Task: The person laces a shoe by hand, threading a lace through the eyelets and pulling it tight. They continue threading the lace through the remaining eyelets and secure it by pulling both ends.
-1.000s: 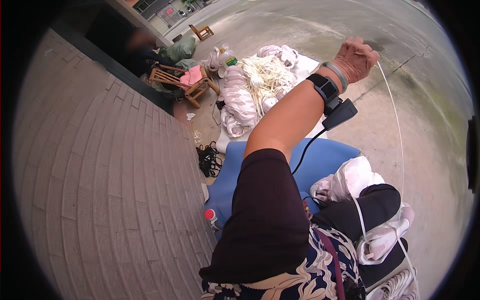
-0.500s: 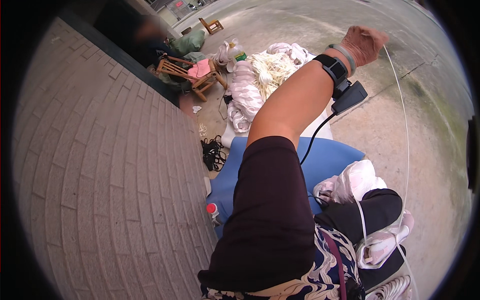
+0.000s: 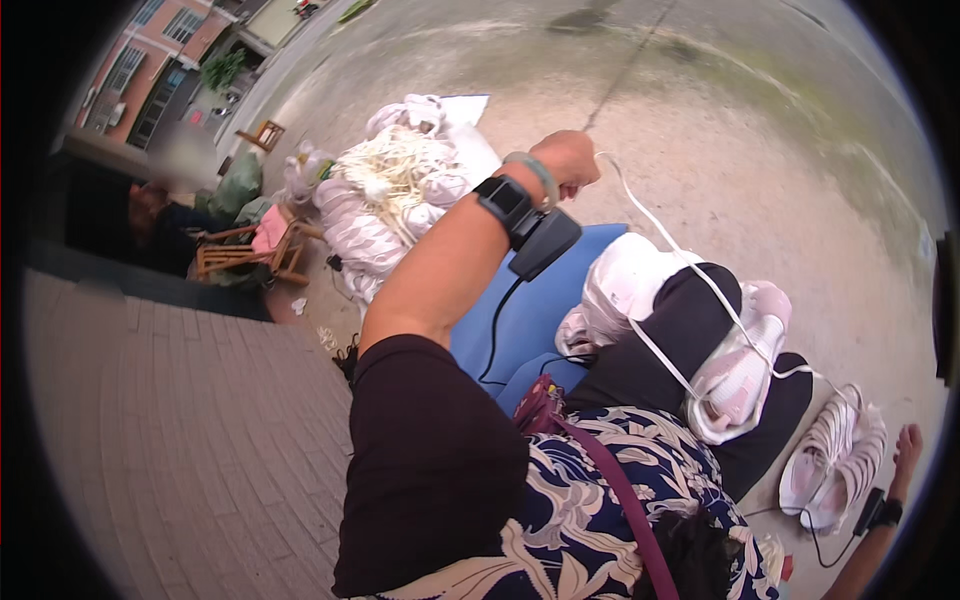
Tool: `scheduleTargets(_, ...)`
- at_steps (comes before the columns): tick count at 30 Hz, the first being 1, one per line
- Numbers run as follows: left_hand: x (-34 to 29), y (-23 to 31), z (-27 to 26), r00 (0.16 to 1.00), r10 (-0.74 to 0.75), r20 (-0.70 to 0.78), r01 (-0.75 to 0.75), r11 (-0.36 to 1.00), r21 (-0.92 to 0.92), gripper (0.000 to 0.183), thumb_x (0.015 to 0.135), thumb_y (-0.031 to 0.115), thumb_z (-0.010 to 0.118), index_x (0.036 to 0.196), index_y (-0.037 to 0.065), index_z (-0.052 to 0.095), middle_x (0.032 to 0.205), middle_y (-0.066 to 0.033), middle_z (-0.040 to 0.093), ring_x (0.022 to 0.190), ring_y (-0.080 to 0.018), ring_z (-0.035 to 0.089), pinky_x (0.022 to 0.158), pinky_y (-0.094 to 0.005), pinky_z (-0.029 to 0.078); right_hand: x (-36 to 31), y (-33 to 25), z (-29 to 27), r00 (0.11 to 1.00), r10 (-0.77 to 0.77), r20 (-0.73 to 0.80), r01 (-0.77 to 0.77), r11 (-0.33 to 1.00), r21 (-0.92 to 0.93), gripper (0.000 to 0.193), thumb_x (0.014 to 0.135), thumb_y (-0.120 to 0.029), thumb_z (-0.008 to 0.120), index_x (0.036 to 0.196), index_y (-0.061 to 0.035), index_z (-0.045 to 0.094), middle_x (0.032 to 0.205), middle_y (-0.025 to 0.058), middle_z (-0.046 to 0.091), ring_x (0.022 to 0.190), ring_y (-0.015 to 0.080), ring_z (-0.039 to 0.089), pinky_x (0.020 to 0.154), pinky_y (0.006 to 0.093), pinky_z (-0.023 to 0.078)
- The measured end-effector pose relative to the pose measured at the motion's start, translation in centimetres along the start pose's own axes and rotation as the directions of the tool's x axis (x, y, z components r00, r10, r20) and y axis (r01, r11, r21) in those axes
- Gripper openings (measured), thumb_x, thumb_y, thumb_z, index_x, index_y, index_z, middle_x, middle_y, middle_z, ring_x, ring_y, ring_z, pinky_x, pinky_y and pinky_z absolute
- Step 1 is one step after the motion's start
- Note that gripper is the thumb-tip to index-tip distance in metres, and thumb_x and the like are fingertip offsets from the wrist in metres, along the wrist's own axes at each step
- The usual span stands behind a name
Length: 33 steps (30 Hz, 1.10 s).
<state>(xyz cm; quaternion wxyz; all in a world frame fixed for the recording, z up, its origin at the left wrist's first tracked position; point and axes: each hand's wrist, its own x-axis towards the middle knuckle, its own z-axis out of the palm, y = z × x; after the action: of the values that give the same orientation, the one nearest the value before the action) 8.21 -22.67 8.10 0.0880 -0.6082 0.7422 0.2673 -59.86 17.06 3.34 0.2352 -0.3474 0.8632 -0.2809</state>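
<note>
Lace [image 3: 655,225] caught in that left hand [image 3: 568,165], is it?

"Yes, its fingers are curled shut on it, beyond the shoe [image 3: 738,372] and off to its left. It slopes down across the shoe and on past its right side."

"And the shoe itself?"

"Lying over the dark trousers [image 3: 640,378], with a second white strand [image 3: 665,358] running into it from its left."

"How about the right hand [image 3: 906,455]?"

"Out to the right of the shoe, near a white stack [image 3: 835,465]. I can't tell how wide its fingers stand, or whether they hold anything."

"What else do you see?"

"White bundle [image 3: 622,280] just left of the shoe, blue cloth [image 3: 530,300] farther left, then, well off that way, a pale heap [image 3: 390,180] and a wooden chair [image 3: 292,250]."
</note>
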Motion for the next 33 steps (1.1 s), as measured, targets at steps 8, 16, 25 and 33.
scheduleTargets(8,-5.0,10.7,16.4,0.761,0.463,0.455,-0.028,0.723,-0.690,0.021,0.091,0.022,0.051,0.079,0.005,0.055,0.057,-0.0038,0.056,0.036,-0.0048,0.043,0.035,-0.0170,0.032,-14.0,-12.7,24.1,0.873,0.101,0.478,-0.425,0.639,0.641,0.016,0.087,-0.019,0.061,0.077,-0.0073,0.055,0.062,-0.0012,0.053,0.046,0.0033,0.046,0.037,0.0177,0.034)
scheduleTargets(16,-3.7,16.5,20.3,0.754,0.530,0.387,-0.015,0.604,-0.797,0.014,0.092,0.013,0.046,0.096,0.001,0.052,0.063,-0.0040,0.055,0.039,-0.0059,0.044,0.036,-0.0187,0.034,-12.0,-15.8,29.1,0.905,0.061,0.421,-0.384,0.542,0.747,0.012,0.086,-0.010,0.058,0.077,-0.0024,0.056,0.067,0.0044,0.060,0.050,0.0062,0.054,0.041,0.0181,0.041)
scheduleTargets(25,-3.2,17.5,20.1,0.877,0.416,0.239,-0.096,0.640,-0.762,0.019,0.092,0.021,0.051,0.086,0.004,0.055,0.055,-0.0014,0.051,0.039,-0.0046,0.039,0.034,-0.0184,0.030,-11.9,-15.0,29.6,0.962,-0.044,0.268,-0.205,0.531,0.822,0.007,0.085,-0.007,0.060,0.080,-0.0016,0.059,0.067,0.0015,0.059,0.057,0.0055,0.054,0.050,0.0182,0.043)
scheduleTargets(33,-4.8,16.2,21.4,0.890,0.434,0.143,-0.061,0.422,-0.905,0.010,0.090,0.014,0.055,0.092,0.005,0.052,0.062,-0.0020,0.054,0.042,-0.0050,0.043,0.038,-0.0175,0.034,-12.0,-15.3,30.4,0.977,-0.084,0.194,-0.121,0.528,0.841,0.009,0.084,-0.010,0.062,0.080,-0.0019,0.060,0.068,-0.0020,0.056,0.058,0.0031,0.049,0.052,0.0177,0.038)
